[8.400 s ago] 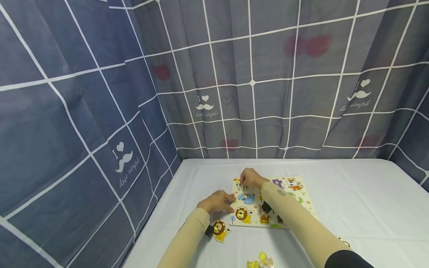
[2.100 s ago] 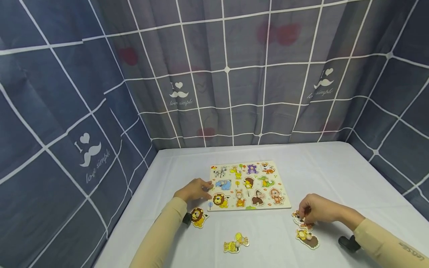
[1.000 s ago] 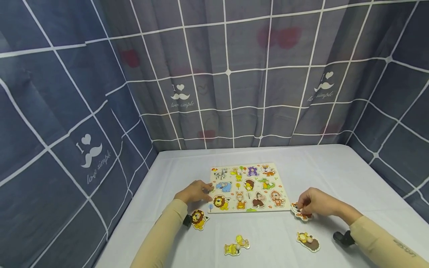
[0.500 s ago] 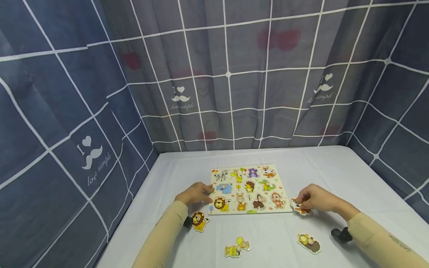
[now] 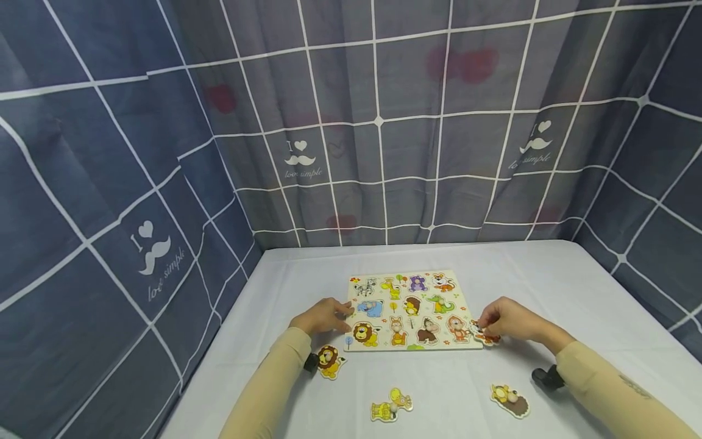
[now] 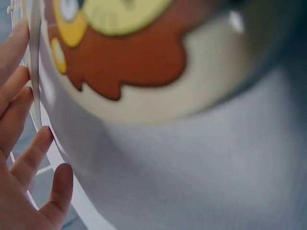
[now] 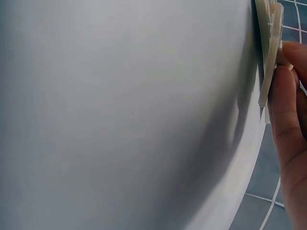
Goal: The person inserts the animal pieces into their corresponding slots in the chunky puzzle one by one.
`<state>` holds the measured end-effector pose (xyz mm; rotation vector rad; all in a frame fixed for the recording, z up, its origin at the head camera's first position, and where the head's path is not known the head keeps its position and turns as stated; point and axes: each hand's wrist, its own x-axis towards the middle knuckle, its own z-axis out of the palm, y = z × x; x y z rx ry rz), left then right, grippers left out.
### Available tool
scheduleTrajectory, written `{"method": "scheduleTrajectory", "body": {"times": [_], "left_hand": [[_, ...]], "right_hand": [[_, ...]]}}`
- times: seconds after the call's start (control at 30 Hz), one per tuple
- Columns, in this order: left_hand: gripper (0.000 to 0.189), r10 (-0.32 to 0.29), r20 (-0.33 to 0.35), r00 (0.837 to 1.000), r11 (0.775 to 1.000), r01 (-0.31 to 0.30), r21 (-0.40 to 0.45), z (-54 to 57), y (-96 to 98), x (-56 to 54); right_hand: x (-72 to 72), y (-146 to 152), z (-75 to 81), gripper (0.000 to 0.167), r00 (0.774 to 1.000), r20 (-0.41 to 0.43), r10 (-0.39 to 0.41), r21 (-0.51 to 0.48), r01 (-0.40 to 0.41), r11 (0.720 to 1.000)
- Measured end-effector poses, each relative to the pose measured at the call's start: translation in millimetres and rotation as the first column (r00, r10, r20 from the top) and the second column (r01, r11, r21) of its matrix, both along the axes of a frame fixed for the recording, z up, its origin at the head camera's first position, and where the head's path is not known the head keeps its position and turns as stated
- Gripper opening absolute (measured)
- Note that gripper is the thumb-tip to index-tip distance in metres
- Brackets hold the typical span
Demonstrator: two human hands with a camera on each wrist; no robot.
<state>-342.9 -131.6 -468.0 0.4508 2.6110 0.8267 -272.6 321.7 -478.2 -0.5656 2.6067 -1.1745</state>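
My right hand (image 5: pixel 507 318) pinches the knob of a tiger puzzle piece (image 5: pixel 485 336), which overlaps the lower right edge of the animal puzzle board (image 5: pixel 384 344). In the right wrist view, thumb and finger grip the knob of the tiger piece (image 7: pixel 272 57), seen nearly edge-on. My left hand (image 5: pixel 323 316) rests at the board's left edge, fingers extended against it; the left wrist view shows these fingers (image 6: pixel 36 153) beside the edge. A lion piece (image 5: pixel 329 362) lies by the left wrist and fills the top of that view.
Loose on the white table (image 5: pixel 439 390) are a giraffe piece (image 5: pixel 392 407) in front of the board and a hedgehog piece (image 5: pixel 510 400) at the right front. Grey checked curtains (image 5: pixel 406 152) stand behind and at both sides.
My right hand, over the board at first, later took hold of the tiger piece beside the hedgehog piece and slid it up and left to the board's edge. The left hand stays there.
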Motion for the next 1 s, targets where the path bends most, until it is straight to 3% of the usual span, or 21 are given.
{"method": "scheduleTrajectory", "body": {"times": [0.6,1.0], "left_hand": [[0.054,0.027,0.016,1.000,1.000,-0.027,-0.012,-0.7,1.1,-1.3],[0.054,0.048,0.023,0.999,0.999,-0.047,-0.023,-2.4,1.4,-0.9]], "right_hand": [[-29.0,-7,7.2,0.007,1.000,-0.008,-0.019,0.017,0.019,1.000],[-43.8,-10,3.8,0.007,0.995,-0.028,-0.099,0.042,0.100,0.994]]}}
